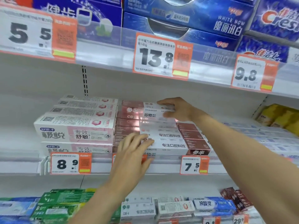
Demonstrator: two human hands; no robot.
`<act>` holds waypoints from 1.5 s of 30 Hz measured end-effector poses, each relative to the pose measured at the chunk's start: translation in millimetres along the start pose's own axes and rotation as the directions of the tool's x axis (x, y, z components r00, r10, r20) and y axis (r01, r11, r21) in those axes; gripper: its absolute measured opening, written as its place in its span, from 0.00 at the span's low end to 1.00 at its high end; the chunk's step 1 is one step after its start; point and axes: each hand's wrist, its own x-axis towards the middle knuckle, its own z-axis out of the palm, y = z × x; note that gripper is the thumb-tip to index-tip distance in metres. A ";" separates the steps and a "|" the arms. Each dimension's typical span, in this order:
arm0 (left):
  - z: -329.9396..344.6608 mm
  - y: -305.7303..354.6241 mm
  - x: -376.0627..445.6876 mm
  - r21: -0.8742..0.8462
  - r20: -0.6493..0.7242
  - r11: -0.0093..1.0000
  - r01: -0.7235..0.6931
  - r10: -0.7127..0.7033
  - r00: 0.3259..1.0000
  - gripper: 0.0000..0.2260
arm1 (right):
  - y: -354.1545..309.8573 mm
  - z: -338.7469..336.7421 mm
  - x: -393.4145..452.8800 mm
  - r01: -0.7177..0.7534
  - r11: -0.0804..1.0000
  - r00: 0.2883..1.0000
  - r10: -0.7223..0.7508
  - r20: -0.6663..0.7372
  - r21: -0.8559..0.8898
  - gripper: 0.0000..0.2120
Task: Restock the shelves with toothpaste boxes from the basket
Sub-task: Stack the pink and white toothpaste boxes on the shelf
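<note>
On the middle shelf [145, 167] stands a stack of white toothpaste boxes [168, 141] between pink boxes [127, 125] and dark red boxes [192, 135]. My right hand [176, 109] reaches in from the right and grips the end of the top white box [153, 110] of the stack. My left hand [134, 151] comes up from below with straight fingers touching the left end of the lower white boxes. The basket is out of view.
White-and-pink boxes [76, 126] fill the left of the same shelf. Blue boxes [194, 18] sit on the shelf above, behind price tags [155, 57]. Green, white and blue boxes [64, 206] lie on the shelf below. Yellow packs [278, 117] stand far right.
</note>
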 end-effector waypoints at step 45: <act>71.7 84.5 -55.6 -0.218 0.143 0.962 -0.166 0.199 0.969 0.08 | 112.4 155.7 -306.9 -0.324 0.820 0.904 0.416 -0.103 0.472 0.07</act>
